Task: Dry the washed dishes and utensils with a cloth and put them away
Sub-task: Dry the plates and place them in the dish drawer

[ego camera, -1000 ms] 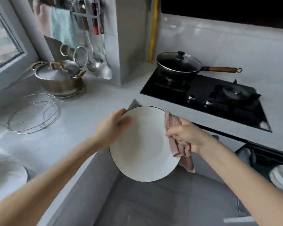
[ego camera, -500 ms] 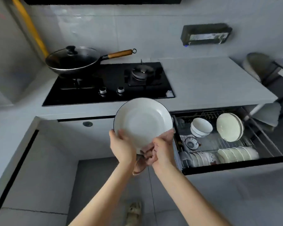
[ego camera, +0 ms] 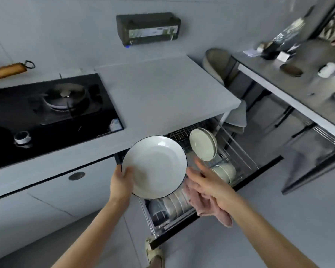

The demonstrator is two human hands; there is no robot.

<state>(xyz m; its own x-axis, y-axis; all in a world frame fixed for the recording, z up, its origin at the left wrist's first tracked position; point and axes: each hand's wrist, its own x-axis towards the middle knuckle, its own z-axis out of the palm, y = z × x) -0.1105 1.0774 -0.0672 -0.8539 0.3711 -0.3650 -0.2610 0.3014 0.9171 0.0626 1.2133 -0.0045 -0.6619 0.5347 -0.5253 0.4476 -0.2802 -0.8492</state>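
A white plate with a dark rim (ego camera: 155,167) is held at its lower left edge by my left hand (ego camera: 122,184), above the left part of an open dish drawer (ego camera: 259,171). My right hand (ego camera: 207,182) is just right of the plate with its fingers spread. A pink cloth (ego camera: 217,209) hangs under its palm and wrist; the grip on it is hidden. Upright pale plates (ego camera: 202,144) stand in the drawer's wire rack, with stacked bowls (ego camera: 223,171) and a row of small dishes (ego camera: 174,204) nearer me.
A grey countertop (ego camera: 159,93) runs above the drawer, with a black gas hob (ego camera: 46,111) to its left and a wooden pan handle (ego camera: 6,70). A dark side table (ego camera: 298,89) with small items stands to the right. My slippered foot (ego camera: 153,254) is below the drawer.
The view swung right from the corner sink area to the open drawer. The plate moved with my left hand over the drawer. My right hand came off the plate and spread its fingers.
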